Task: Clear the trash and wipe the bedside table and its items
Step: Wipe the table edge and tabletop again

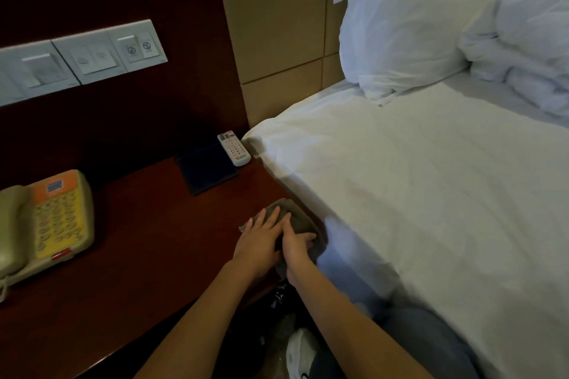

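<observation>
Pressing the cloth [296, 219] flat at the counter's [154, 224] bed-side edge, the left grip [261, 240] lies spread, the right grip [297, 245] touching it, pinching or not I cannot tell, with the counter stretching leftward toward the phone [46, 224], nearer the left grip.

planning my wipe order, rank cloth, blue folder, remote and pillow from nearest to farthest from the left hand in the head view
1. cloth, under the left hand at the table edge
2. blue folder, further back on the table
3. remote, just beyond it, beside the bed
4. pillow, up on the bed
</observation>
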`<state>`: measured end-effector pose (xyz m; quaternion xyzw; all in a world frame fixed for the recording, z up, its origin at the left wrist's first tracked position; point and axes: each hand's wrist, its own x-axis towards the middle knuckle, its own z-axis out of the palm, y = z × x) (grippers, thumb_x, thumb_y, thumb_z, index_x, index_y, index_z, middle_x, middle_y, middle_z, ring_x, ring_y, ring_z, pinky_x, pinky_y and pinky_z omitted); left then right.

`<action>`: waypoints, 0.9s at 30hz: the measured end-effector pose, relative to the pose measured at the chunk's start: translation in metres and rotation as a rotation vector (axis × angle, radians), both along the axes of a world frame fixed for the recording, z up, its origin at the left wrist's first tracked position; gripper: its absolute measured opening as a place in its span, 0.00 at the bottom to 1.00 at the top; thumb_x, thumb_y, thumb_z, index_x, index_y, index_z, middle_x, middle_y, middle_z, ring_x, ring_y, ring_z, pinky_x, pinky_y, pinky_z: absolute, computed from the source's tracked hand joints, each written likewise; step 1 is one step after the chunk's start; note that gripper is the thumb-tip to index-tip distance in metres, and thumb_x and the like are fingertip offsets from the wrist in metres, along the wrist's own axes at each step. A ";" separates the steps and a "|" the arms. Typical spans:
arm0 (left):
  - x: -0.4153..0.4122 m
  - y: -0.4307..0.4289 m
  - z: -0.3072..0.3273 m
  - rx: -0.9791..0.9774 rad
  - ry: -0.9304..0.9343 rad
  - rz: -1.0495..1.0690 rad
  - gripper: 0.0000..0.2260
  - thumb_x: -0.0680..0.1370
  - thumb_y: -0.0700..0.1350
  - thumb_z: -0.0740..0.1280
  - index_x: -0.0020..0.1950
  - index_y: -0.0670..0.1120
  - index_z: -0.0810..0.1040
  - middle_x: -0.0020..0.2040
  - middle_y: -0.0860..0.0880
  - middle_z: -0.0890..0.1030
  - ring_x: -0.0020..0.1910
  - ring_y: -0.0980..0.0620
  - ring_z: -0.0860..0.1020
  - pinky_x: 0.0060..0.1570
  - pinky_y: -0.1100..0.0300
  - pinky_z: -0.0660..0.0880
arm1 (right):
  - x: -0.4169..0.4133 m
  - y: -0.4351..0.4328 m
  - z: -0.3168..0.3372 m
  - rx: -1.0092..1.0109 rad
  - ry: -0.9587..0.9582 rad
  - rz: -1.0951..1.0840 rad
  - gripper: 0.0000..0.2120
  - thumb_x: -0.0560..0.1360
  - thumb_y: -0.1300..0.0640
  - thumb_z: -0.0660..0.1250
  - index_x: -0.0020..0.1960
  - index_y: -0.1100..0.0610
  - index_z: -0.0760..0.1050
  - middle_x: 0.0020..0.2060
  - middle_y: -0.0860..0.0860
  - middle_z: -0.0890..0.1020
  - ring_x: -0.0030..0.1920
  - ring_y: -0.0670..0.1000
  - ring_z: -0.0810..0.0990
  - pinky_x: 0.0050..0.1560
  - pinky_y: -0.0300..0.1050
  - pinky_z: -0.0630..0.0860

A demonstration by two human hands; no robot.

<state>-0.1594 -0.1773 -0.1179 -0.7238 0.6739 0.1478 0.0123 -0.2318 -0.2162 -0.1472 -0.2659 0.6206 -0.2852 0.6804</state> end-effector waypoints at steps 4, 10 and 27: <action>-0.004 -0.015 -0.002 -0.002 -0.015 -0.058 0.35 0.79 0.53 0.62 0.78 0.56 0.42 0.78 0.52 0.40 0.77 0.48 0.39 0.74 0.49 0.40 | -0.016 -0.022 -0.013 -0.061 -0.135 -0.038 0.36 0.80 0.47 0.60 0.79 0.54 0.44 0.76 0.56 0.58 0.71 0.60 0.65 0.57 0.52 0.75; -0.005 -0.010 -0.003 -0.018 -0.051 -0.058 0.35 0.80 0.53 0.60 0.78 0.53 0.39 0.78 0.52 0.38 0.77 0.49 0.38 0.74 0.51 0.39 | -0.016 -0.023 -0.021 -0.026 -0.175 -0.062 0.37 0.79 0.44 0.61 0.79 0.52 0.45 0.76 0.56 0.60 0.70 0.60 0.67 0.62 0.55 0.73; 0.078 0.154 0.005 -0.028 -0.038 0.186 0.35 0.80 0.50 0.60 0.78 0.49 0.39 0.78 0.53 0.39 0.77 0.53 0.39 0.73 0.55 0.38 | 0.080 0.110 -0.009 0.263 -0.213 0.096 0.50 0.73 0.43 0.69 0.78 0.53 0.37 0.74 0.60 0.63 0.69 0.62 0.68 0.65 0.60 0.71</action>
